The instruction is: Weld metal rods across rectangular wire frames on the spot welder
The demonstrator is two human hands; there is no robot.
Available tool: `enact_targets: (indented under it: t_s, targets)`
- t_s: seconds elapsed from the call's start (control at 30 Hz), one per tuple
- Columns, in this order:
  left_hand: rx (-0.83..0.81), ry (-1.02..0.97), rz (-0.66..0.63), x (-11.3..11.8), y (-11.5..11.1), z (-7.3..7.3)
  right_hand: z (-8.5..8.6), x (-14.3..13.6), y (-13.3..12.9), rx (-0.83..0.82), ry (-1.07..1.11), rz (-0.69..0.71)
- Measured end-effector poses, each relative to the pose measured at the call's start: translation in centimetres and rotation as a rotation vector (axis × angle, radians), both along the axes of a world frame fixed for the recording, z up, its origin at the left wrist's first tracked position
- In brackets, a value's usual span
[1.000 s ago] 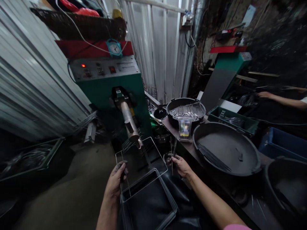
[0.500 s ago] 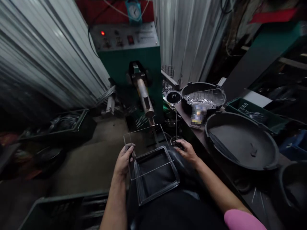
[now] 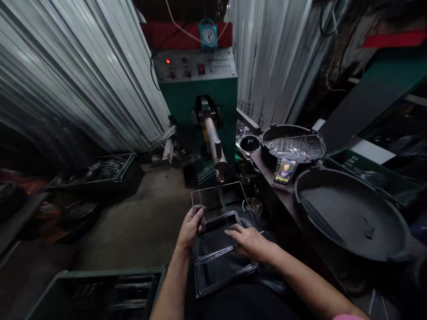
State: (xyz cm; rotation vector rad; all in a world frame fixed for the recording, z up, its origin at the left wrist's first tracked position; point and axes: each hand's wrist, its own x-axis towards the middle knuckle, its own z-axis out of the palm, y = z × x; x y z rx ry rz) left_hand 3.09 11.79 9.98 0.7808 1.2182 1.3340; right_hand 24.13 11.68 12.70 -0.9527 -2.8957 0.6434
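- Beyond left hand: crate on the floor.
- Left hand: fingers closed on wire frame, held above stacked frames.
- Ahead of both hands: machine, red light lit.
- Right hand: moved inward over frames, half-curled; grip unclear.
- Right of it: pan.

The only view looks from the wearer's head, forward and steeply down; the left hand and right hand are close; the green machine stands farther off.

dim light, dark corners, edges smeared
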Motion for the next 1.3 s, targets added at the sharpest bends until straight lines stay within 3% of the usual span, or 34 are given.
enact_targets:
  t_s: [0.7, 1.13, 1.3]
  targets:
    - [-0.009, -0.081, 0.015, 1.1, 2.1, -0.3, 1.1, 0.2, 1.2, 0.191, -0.037, -0.051]
    - [-0.02, -0.012, 0.04, 1.5, 1.9, -0.1, 0.3, 0.7, 1.6, 0.111, -0.003, -0.051]
    - [-0.003, 0.041, 0.048, 0.6, 3.6, 0.1, -0.2, 1.3, 2.9, 0.099, 0.13, -0.065]
